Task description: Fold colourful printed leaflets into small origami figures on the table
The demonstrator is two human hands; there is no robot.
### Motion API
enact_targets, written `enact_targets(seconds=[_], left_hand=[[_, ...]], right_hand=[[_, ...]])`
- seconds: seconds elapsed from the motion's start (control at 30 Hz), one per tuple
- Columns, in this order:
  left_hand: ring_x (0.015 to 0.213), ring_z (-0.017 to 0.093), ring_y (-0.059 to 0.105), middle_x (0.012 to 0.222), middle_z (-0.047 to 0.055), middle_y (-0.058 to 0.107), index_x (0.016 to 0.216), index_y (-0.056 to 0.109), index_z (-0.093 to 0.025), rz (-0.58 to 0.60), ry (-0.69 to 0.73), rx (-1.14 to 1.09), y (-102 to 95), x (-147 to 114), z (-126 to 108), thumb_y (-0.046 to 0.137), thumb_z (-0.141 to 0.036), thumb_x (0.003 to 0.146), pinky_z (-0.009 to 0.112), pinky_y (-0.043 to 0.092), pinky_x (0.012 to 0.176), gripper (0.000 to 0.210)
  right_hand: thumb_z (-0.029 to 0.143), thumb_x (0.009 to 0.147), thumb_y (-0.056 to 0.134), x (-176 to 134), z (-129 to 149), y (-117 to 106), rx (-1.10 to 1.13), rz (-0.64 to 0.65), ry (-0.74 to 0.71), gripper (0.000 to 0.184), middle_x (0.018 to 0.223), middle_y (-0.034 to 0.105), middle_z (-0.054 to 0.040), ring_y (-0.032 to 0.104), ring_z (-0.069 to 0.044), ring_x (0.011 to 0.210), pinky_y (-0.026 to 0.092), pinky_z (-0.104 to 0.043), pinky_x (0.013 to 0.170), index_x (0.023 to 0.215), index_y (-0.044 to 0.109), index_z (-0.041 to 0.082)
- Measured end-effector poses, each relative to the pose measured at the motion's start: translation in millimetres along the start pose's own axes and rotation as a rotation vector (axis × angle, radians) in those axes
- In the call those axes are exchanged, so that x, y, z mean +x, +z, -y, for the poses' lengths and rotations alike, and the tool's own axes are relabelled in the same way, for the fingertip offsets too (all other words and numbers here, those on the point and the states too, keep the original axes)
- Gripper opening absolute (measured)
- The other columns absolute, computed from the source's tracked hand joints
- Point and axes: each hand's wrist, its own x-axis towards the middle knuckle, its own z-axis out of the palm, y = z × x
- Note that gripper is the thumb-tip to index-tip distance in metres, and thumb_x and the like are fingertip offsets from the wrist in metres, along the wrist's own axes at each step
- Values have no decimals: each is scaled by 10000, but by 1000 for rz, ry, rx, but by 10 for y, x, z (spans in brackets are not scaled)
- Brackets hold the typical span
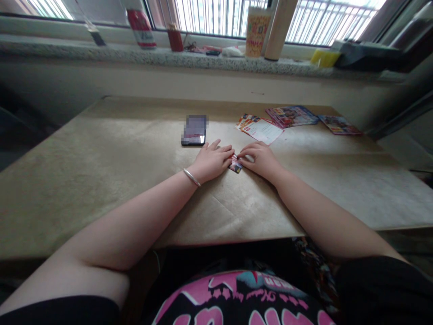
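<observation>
A small colourful printed card (235, 166) lies on the table between my hands, its upper part covered by my fingers. My left hand (214, 160) rests flat with fingers spread, the fingertips over the card's left edge. A silver bangle (192, 177) circles the left wrist. On the other side, my right hand (259, 158) is curled, its thumb and fingertips pinched together at the card's right edge. Just beyond the left hand lies a dark phone (196, 129). Past the right hand are fanned cards (262, 130), one with a white face up.
A stack of colourful cards (292, 116) and a smaller stack (340, 124) lie at the table's back right. On the windowsill (203, 56) stand a red-and-white bottle (141, 27), a patterned cup (257, 32), a cardboard tube (279, 29) and a yellow object (324, 58).
</observation>
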Motion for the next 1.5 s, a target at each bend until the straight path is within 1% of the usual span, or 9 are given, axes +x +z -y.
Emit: enact_targets(seconds=[0.17,0.33,0.63,0.97,1.07,1.13,1.2,1.27,1.5], left_hand=[[1366,321,377,1505,12,450,1373,529,-246,34,54,46,-11,-8,31,320,-406,1007,491,347,1103,451],[1424,355,292,1560,17,363,1448,442,-234,90,39,62,10,-11,53,306,-436,1008,539,294,1129,503],[1463,345,229,1582,61,308,1518,315,-162,128,-4,53,49,-9,62,255,-447,1016,555,245,1160,580],[1401,349,347,1517,122,414,1440,442,-129,-8,26,84,91,-27,64,368,-412,999,513,316,1136,529],[1309,300,464,1380,137,555,1348,539,-98,-136,65,32,22,-71,50,474,-401,966,436,373,1112,492],[1142,238,581,1215,90,657,1158,675,-165,-184,162,-7,-44,-106,33,491,-351,964,376,458,1009,326],[979,206,638,1081,53,707,1044,722,-216,-145,257,-24,-98,-137,11,512,-324,957,351,507,890,253],[925,204,653,1066,56,717,1041,722,-212,-130,265,-22,-127,-157,-9,527,-298,948,350,520,834,233],[1083,211,605,1154,75,672,1058,655,-179,-105,247,-55,-92,-147,-96,493,-213,949,357,493,958,198]], right_hand=[[417,845,668,-8,168,-50,-57,78,15,220,912,737,-43,609,-204,886,456,-329,826,893,790,240],[521,846,639,-23,236,-74,-146,110,33,332,950,735,-51,590,-218,880,441,-348,811,972,792,255],[509,857,629,10,238,-116,-134,137,7,316,874,743,-39,599,-210,877,437,-341,818,935,801,255],[541,805,677,-9,181,-108,-99,89,17,323,902,760,-32,606,-227,943,435,-362,869,827,794,241],[559,785,690,-9,149,-86,-70,75,28,329,899,758,-28,605,-228,936,439,-366,861,813,794,248],[567,777,695,-10,133,-78,-51,72,32,334,902,756,-30,605,-228,928,441,-369,857,806,793,249],[542,782,702,-10,115,-76,-35,72,25,310,907,753,-35,605,-223,922,439,-370,860,802,790,246],[473,816,690,-8,91,-76,-22,69,15,249,895,750,-34,603,-212,910,434,-369,875,792,783,242],[319,809,684,-1,4,-49,-16,73,16,104,982,731,-46,552,-247,1051,407,-403,965,784,721,225]])
